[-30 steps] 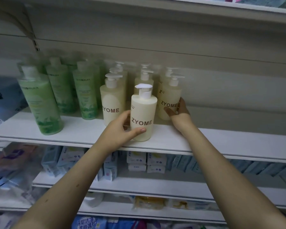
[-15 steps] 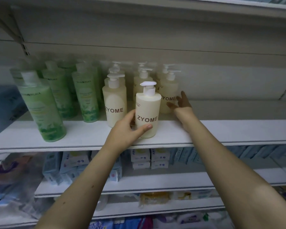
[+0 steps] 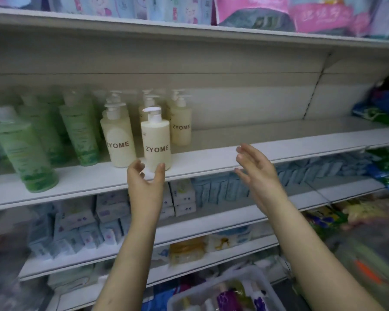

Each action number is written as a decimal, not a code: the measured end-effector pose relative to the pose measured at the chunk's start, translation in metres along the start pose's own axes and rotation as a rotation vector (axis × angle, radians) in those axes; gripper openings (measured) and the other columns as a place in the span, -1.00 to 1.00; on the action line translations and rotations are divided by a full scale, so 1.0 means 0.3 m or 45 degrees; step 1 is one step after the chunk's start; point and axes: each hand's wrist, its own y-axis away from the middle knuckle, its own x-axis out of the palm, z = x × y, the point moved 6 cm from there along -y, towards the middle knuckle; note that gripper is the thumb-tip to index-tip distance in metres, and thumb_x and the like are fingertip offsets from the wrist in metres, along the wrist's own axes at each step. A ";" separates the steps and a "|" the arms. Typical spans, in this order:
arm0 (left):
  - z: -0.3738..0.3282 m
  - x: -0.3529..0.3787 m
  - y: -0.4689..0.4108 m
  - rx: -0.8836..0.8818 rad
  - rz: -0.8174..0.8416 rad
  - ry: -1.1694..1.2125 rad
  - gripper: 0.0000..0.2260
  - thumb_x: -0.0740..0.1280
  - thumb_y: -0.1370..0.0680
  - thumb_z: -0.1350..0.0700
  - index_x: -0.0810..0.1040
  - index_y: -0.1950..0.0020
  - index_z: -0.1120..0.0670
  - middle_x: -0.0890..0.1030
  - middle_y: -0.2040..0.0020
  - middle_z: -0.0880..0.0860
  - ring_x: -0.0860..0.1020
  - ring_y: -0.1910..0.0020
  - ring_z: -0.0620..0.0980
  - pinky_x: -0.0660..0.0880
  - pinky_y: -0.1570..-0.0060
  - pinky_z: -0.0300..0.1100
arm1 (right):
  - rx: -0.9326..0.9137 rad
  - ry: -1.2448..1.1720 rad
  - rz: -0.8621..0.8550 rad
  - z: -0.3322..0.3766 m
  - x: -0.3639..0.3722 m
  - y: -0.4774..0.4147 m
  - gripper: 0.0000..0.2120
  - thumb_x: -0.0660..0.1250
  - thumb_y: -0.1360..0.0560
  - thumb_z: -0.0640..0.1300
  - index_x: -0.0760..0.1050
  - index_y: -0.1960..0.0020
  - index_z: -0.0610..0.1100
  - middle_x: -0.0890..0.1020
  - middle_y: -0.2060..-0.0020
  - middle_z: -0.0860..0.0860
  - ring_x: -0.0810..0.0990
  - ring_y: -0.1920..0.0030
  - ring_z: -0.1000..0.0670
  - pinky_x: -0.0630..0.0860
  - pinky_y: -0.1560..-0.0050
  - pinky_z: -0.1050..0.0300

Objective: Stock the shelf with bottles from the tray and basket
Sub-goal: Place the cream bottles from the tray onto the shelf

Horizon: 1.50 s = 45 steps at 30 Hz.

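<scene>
A cream pump bottle with a white dispenser is standing upright at the front edge of the white shelf, just beside more cream bottles. Each is showing "ZYOME" in brown letters. The left hand is hovering at its base with fingers loosely spread and gripping nothing; whether they are touching it is unclear. The right hand is hanging in the air to the right, fingers straight and apart, holding nothing.

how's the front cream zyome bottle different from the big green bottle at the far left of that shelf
The cream ZYOME bottle is opaque, the green bottle see-through. The cream ZYOME bottle has a spouted white pump, the green bottle a plain white top. The cream ZYOME bottle bears brown letters, the green bottle a leafy print. Both stand upright on the shelf.
</scene>
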 end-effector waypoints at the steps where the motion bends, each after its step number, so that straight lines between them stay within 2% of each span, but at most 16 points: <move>1: -0.014 0.039 0.073 0.007 0.038 0.063 -0.49 0.35 -0.56 -0.02 0.27 -0.45 0.05 0.41 -0.38 0.01 0.38 -0.36 -0.02 0.35 -0.33 -0.11 | -0.008 -0.011 -0.025 0.006 -0.053 0.056 -0.61 0.30 -0.58 -0.16 0.41 -0.40 -0.06 0.52 -0.31 0.07 0.50 -0.27 0.16 0.45 -0.33 0.07; 4: -0.038 0.215 0.306 -0.023 0.329 0.109 -0.63 0.35 -0.55 -0.03 0.39 -0.33 -0.03 0.49 -0.30 -0.03 0.44 -0.31 -0.08 0.36 -0.36 -0.09 | -0.049 0.121 -0.091 -0.001 -0.247 0.235 -0.63 0.31 -0.56 -0.13 0.42 -0.35 0.04 0.54 -0.26 0.15 0.50 -0.25 0.25 0.45 -0.32 0.09; 7: -0.070 0.398 0.562 -0.059 0.646 0.078 -0.66 0.31 -0.56 -0.09 0.44 -0.31 -0.07 0.51 -0.27 -0.11 0.46 -0.27 -0.15 0.39 -0.29 -0.16 | -0.022 0.211 -0.231 -0.025 -0.491 0.415 -0.60 0.32 -0.55 -0.10 0.41 -0.37 0.05 0.53 -0.28 0.16 0.50 -0.23 0.28 0.44 -0.29 0.15; 10: -0.108 0.552 0.805 -0.079 0.825 0.101 -0.72 0.30 -0.58 -0.06 0.47 -0.27 -0.07 0.53 -0.22 -0.15 0.49 -0.18 -0.26 0.44 -0.20 -0.24 | 0.013 0.238 -0.362 -0.022 -0.746 0.579 -0.63 0.31 -0.55 -0.12 0.42 -0.34 0.06 0.54 -0.29 0.10 0.53 -0.19 0.28 0.46 -0.26 0.16; 12: -0.141 0.648 0.960 -0.086 0.894 0.148 -0.77 0.31 -0.58 0.02 0.49 -0.24 -0.03 0.56 -0.18 -0.13 0.49 -0.05 -0.40 0.45 -0.06 -0.44 | 0.029 0.255 -0.441 0.009 -0.912 0.685 -0.64 0.30 -0.55 -0.10 0.42 -0.34 0.05 0.55 -0.28 0.11 0.53 -0.18 0.30 0.46 -0.24 0.19; 15: -0.187 0.792 1.187 -0.090 1.015 0.222 -0.81 0.31 -0.59 0.09 0.51 -0.21 0.01 0.58 -0.14 -0.11 0.53 0.04 -0.44 0.43 0.08 -0.54 | 0.024 0.269 -0.583 0.079 -1.146 0.842 -0.67 0.29 -0.56 -0.09 0.44 -0.31 0.07 0.56 -0.25 0.12 0.53 -0.17 0.32 0.46 -0.28 0.16; 21: -0.318 1.035 1.570 -0.037 1.302 0.301 -0.79 0.30 -0.59 0.16 0.52 -0.22 0.10 0.59 -0.09 -0.07 0.54 0.16 -0.46 0.44 0.13 -0.53 | 0.048 0.256 -0.901 0.222 -1.520 1.119 -0.71 0.27 -0.59 -0.11 0.44 -0.28 0.08 0.57 -0.22 0.16 0.53 -0.20 0.25 0.44 -0.34 0.08; 25: -0.344 1.167 1.727 -0.039 1.450 0.272 -0.82 0.30 -0.59 0.08 0.54 -0.19 0.00 0.62 -0.12 -0.06 0.57 0.03 -0.35 0.49 0.00 -0.41 | 0.043 0.213 -1.091 0.253 -1.695 1.244 -0.73 0.26 -0.59 -0.14 0.45 -0.27 0.03 0.58 -0.20 0.11 0.54 -0.22 0.14 0.43 -0.35 0.02; 27: -0.333 1.227 1.774 -0.068 1.493 0.256 -0.82 0.30 -0.59 0.05 0.55 -0.18 -0.02 0.62 -0.11 -0.05 0.58 -0.03 -0.28 0.50 -0.02 -0.37 | 0.034 0.178 -1.165 0.239 -1.758 1.281 -0.76 0.25 -0.59 -0.16 0.47 -0.22 0.05 0.59 -0.18 0.11 0.55 -0.23 0.11 0.42 -0.36 0.01; 29: -0.313 1.285 1.805 -0.109 1.519 0.233 -0.81 0.31 -0.59 0.03 0.56 -0.18 -0.03 0.62 -0.12 -0.05 0.58 -0.13 -0.15 0.50 -0.16 -0.21 | 0.036 0.153 -1.207 0.215 -1.811 1.297 -0.77 0.24 -0.60 -0.18 0.48 -0.17 0.10 0.59 -0.17 0.12 0.55 -0.24 0.09 0.42 -0.36 0.01; 33: -0.229 1.419 1.798 -0.191 1.506 0.192 -0.77 0.31 -0.58 0.01 0.57 -0.20 0.03 0.63 -0.14 0.00 0.58 -0.17 -0.06 0.48 -0.28 -0.02 | 0.104 0.195 -1.248 0.149 -1.928 1.267 -0.75 0.25 -0.60 -0.15 0.46 -0.23 0.08 0.58 -0.21 0.11 0.55 -0.21 0.19 0.44 -0.32 0.09; 38: -0.061 1.614 1.705 -0.402 1.429 0.172 -0.83 0.28 -0.59 -0.02 0.57 -0.14 -0.04 0.64 -0.13 -0.03 0.58 -0.17 -0.06 0.48 -0.14 -0.10 | 0.239 0.231 -1.210 0.019 -2.068 1.080 -0.72 0.27 -0.59 -0.11 0.48 -0.30 0.03 0.59 -0.20 0.14 0.55 -0.20 0.21 0.46 -0.27 0.16; 42: 0.014 1.799 1.584 -0.467 1.352 0.205 -0.81 0.27 -0.60 0.01 0.58 -0.15 0.02 0.63 -0.10 -0.02 0.58 -0.07 -0.10 0.49 -0.01 -0.22 | 0.349 0.258 -1.062 -0.076 -2.142 0.813 -0.70 0.28 -0.60 -0.10 0.47 -0.32 0.01 0.58 -0.21 0.13 0.54 -0.21 0.21 0.45 -0.30 0.15; 44: 0.039 1.895 1.511 -0.483 1.295 0.206 -0.76 0.27 -0.61 0.02 0.56 -0.20 0.09 0.61 -0.08 -0.01 0.58 0.02 -0.11 0.49 -0.02 -0.15 | 0.375 0.278 -0.964 -0.103 -2.176 0.680 -0.72 0.27 -0.60 -0.11 0.46 -0.30 0.05 0.58 -0.21 0.13 0.54 -0.20 0.22 0.45 -0.29 0.16; 45: 0.052 1.942 1.475 -0.481 1.273 0.192 -0.75 0.27 -0.61 0.02 0.55 -0.22 0.10 0.61 -0.09 -0.01 0.58 0.00 -0.09 0.50 -0.06 -0.09 | 0.377 0.294 -0.919 -0.112 -2.196 0.619 -0.73 0.26 -0.60 -0.12 0.46 -0.28 0.07 0.58 -0.20 0.14 0.54 -0.20 0.23 0.45 -0.29 0.17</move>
